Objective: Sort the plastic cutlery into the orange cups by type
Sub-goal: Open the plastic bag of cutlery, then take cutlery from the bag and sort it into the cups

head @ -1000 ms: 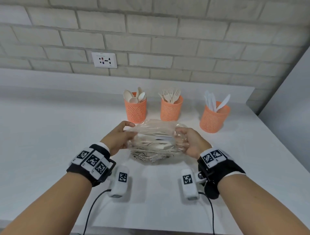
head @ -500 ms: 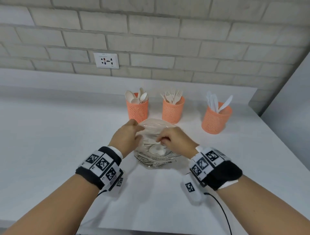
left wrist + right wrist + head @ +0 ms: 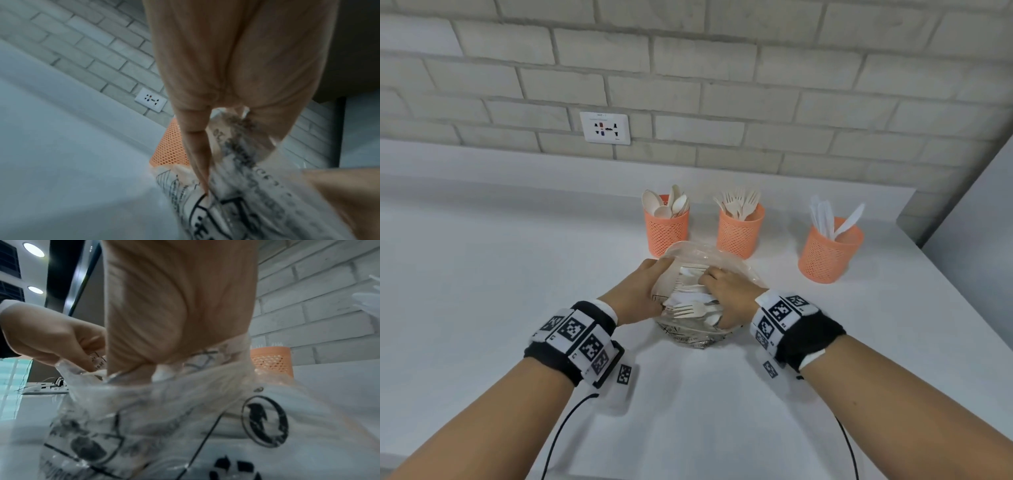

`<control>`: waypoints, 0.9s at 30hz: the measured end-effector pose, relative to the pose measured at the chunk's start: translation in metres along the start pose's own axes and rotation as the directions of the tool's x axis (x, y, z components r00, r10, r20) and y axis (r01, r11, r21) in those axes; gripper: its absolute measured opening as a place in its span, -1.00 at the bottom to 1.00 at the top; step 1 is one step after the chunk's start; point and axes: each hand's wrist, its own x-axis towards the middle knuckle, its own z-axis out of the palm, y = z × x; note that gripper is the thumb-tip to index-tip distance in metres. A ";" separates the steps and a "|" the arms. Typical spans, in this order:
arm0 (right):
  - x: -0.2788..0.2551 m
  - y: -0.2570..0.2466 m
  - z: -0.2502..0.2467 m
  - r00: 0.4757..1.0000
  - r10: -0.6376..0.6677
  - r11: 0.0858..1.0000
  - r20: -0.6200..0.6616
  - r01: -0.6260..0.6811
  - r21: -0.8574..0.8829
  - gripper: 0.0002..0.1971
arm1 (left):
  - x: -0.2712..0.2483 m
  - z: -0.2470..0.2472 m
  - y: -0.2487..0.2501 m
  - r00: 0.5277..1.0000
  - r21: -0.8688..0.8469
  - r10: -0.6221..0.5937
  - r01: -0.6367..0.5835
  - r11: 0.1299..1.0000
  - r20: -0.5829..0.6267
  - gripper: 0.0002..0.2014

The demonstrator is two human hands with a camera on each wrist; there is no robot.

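A clear printed plastic bag (image 3: 690, 254) of white cutlery lies on the white counter (image 3: 517, 274), with a fork (image 3: 688, 310) showing through it. My left hand (image 3: 643, 293) pinches the bag's left edge, and the left wrist view shows the thumb and fingers (image 3: 202, 170) on the film of the bag (image 3: 257, 194). My right hand (image 3: 724, 291) reaches into the bag (image 3: 185, 418); its fingertips are hidden among the cutlery. Behind stand three orange mesh cups: the spoon cup (image 3: 667, 233), the fork cup (image 3: 739, 233) and the knife cup (image 3: 828, 255).
A brick wall with a socket (image 3: 605, 127) rises behind a raised ledge at the back of the counter. A grey panel (image 3: 976, 240) closes off the right side. Black cables (image 3: 558, 438) trail from my wrists over the near counter edge.
My right hand let go of the bag's right edge and went down inside it. My left hand kept its hold on the left edge, and the bag sank onto the counter.
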 end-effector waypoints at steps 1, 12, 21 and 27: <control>0.003 0.000 -0.001 1.000 -0.012 1.000 0.009 0.012 -0.002 -0.16 | 0.001 0.000 -0.003 1.000 -0.019 -0.008 0.007 1.000 -0.004 -0.15; 0.005 -0.005 0.000 0.999 -0.026 0.999 0.040 0.025 0.028 -0.26 | 0.005 -0.001 -0.027 0.990 -0.151 -0.138 0.137 0.979 0.001 -0.43; 0.011 0.005 -0.006 0.995 0.075 0.976 -0.064 -0.061 0.207 -0.44 | -0.003 -0.005 -0.017 0.960 -0.151 -0.082 0.126 0.980 0.267 -0.01; 0.006 0.013 -0.006 0.993 0.087 0.918 -0.073 -0.052 0.392 -0.45 | -0.003 -0.006 -0.013 0.976 -0.172 -0.033 0.071 0.982 0.213 -0.07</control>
